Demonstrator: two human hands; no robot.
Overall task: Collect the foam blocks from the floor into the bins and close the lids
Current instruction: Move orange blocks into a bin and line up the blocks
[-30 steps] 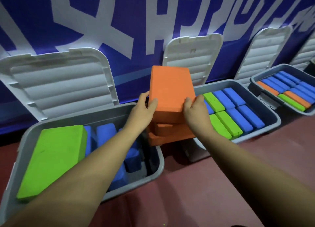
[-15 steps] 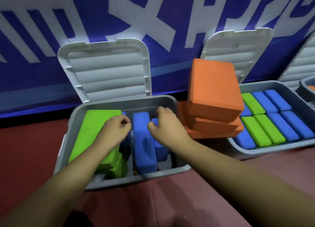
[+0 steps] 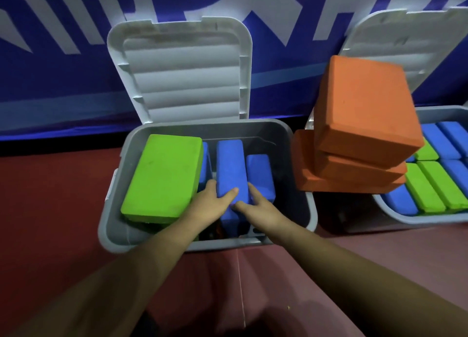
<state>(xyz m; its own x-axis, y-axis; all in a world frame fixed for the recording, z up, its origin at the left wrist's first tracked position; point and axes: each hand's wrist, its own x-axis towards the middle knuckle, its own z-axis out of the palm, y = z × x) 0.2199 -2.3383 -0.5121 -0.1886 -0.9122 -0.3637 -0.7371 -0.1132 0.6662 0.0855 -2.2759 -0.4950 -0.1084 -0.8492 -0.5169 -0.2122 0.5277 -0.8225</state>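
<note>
Your left hand [image 3: 210, 205] is wrapping the near end of the tall blue block [image 3: 231, 170] in the grey bin [image 3: 114, 225], thumb on top. Its long axis is running straight away from you. Your right hand [image 3: 260, 207] is pinching the same end, so you're equally close.

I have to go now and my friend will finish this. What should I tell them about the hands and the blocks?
Left hand and right hand: both gripping the tall blue block standing in the near bin.
Also in that bin: a green block lying on top at the left, more blue blocks beside.
Orange blocks: stacked between the two bins, not in either.
Right bin: packed with blue and green blocks.
Left to do: straighten the blocks, put the orange ones in, shut both lids.
</note>
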